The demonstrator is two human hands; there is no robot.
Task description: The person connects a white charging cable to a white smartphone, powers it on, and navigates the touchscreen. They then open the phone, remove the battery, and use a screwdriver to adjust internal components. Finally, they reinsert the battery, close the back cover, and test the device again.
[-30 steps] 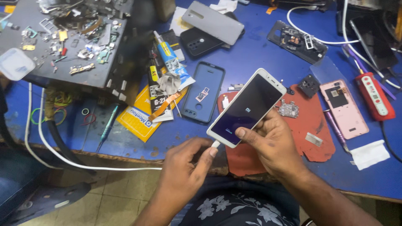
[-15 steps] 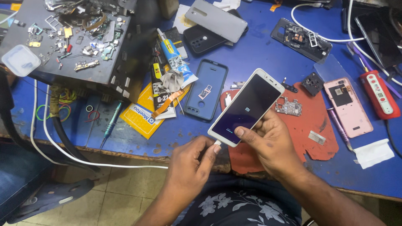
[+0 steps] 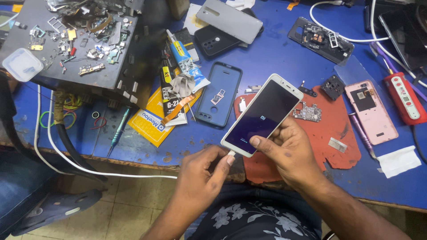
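While the white smartphone [image 3: 263, 116] is held tilted above the blue workbench [image 3: 275, 58], its dark screen is turned up toward the camera, and a small pale mark is seen in the middle of the glass. The phone is gripped by the right hand [image 3: 289, 155] from below: the thumb is laid on the lower part of the screen and the other fingers are curled under the back. The left hand [image 3: 200, 173] is placed just beside the bottom edge of the phone, with thumb and forefinger pinched narrowly around the small white plug [image 3: 231, 153] of a white cable [image 3: 89, 169]. The plug is touching the bottom edge; whether it is fully inserted cannot be told. The cable is led away to the left, along the front edge of the bench.

Under the phone a red mat [image 3: 338, 133] is spread, and a small circuit board [image 3: 307, 112] is lying on it. A dark blue phone case [image 3: 219, 94] is seen to the left of the phone, near a glue tube [image 3: 182, 60]. A pink opened phone [image 3: 371, 111] is lying at the right.
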